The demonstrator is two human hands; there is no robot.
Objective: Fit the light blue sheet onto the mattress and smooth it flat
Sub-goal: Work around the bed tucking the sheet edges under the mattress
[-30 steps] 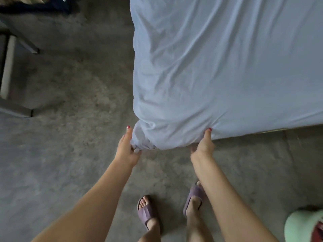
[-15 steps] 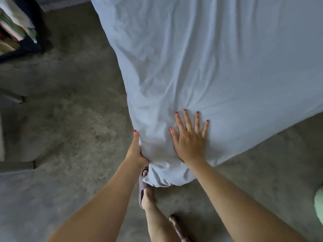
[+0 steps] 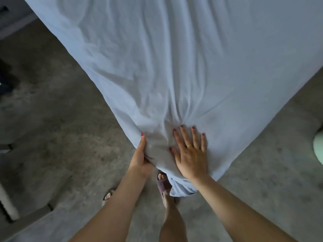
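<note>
Since half a second ago, right hand (image 3: 191,154) slid further up the light blue sheet (image 3: 174,67), flat and splayed, pinning it; left hand (image 3: 139,159) grips the corner, probably tucking.

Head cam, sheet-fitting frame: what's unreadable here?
- Mattress: fully hidden under the light blue sheet; corner fit underneath not visible.
- Left hand fingers: tucked behind the sheet's side, so its grip can't be judged.
- Sheet's far end: cut off by the top edge.
- Pale green object: cropped by the right edge, unidentifiable.
</note>
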